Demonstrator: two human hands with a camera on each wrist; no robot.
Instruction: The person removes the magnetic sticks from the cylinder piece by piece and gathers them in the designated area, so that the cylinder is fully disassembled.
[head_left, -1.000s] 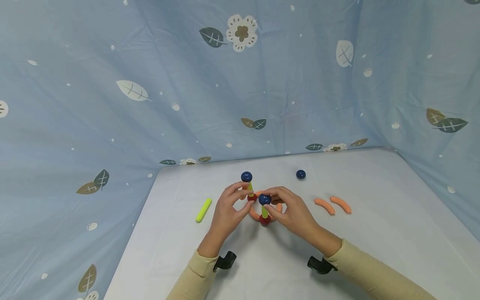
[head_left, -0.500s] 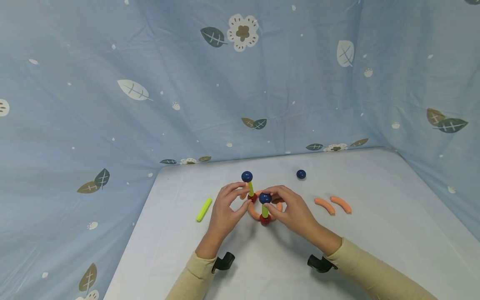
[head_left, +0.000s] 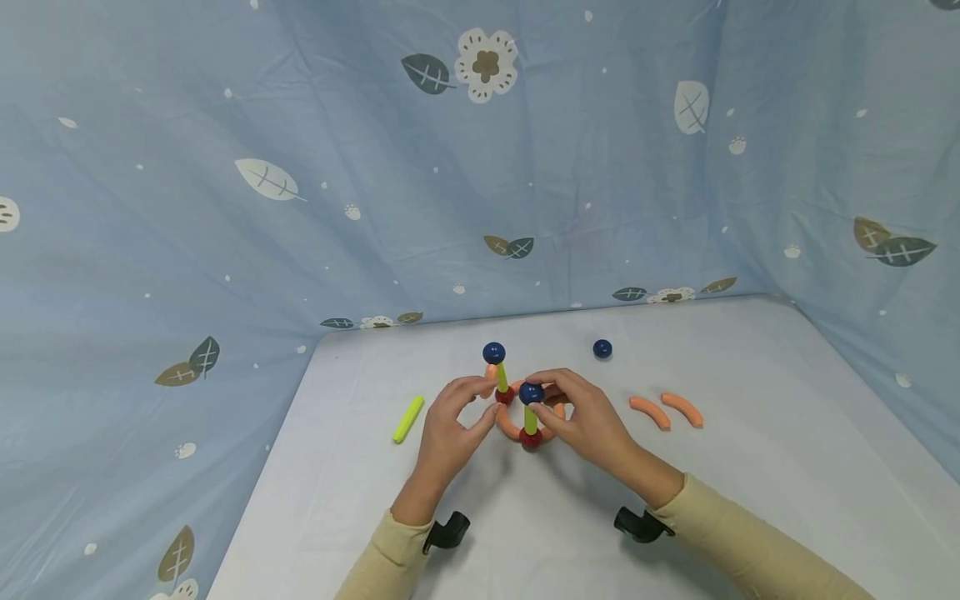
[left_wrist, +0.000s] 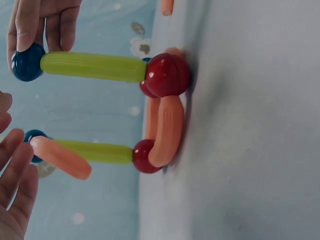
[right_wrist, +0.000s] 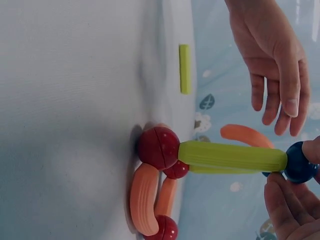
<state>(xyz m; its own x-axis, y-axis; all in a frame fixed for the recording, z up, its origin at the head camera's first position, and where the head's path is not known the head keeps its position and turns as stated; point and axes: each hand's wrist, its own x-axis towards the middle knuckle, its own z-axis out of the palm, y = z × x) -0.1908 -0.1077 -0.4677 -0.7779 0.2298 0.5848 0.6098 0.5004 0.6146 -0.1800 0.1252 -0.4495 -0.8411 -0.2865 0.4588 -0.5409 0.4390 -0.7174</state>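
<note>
Two green rods [left_wrist: 95, 66] stand upright on red balls [left_wrist: 169, 75] in an orange ring [left_wrist: 170, 130] on the bench [head_left: 540, 533]. Up top, the right hand [head_left: 592, 423] has its fingers pinching the nearer blue ball [head_left: 532, 393]! An orange piece [right_wrist: 245, 134] juts from the farther blue ball [head_left: 493, 353], the left hand [head_left: 447, 429] just beside, fingers relaxed and free.

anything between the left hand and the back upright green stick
Yes: a curved orange stick juts from the blue ball atop the green stick, toward the left hand. Whether the hand touches it is unclear.
</note>
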